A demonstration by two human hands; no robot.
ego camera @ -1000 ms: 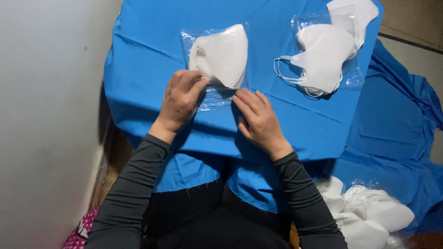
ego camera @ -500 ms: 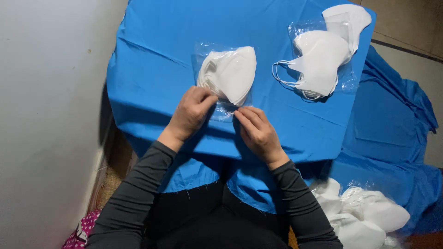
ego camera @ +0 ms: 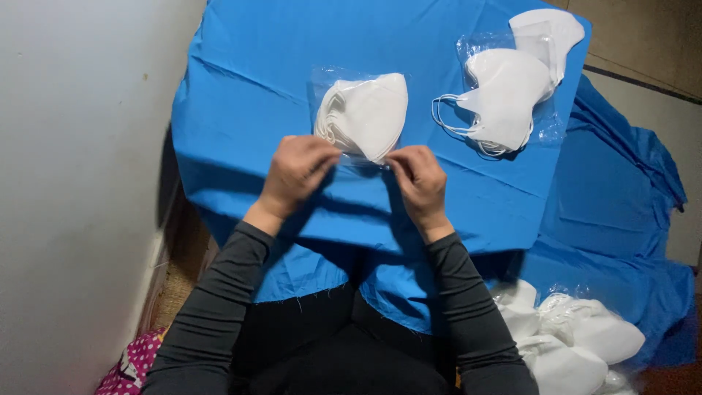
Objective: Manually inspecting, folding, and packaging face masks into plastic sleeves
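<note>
Mask stack (ego camera: 365,115) sits inside its clear bag (ego camera: 329,80), left hand (ego camera: 296,172) and right hand (ego camera: 418,179) pinching the near edge, seal apparently unfinished.

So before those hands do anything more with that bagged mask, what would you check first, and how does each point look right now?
1. Both hands on the bag: ok. The left hand and right hand pinch the near edge of the clear bag.
2. Mask fully inside the bag: ok. The folded white mask lies within the plastic.
3. Bag edge sealed: cannot tell; the fingers cover it.
4. Bag lies flat on the blue cloth: ok.
5. Other masks out of the way: ok. The loose masks lie apart, to the right.
6. Packed masks at lower right stay off the work area: ok.
</note>
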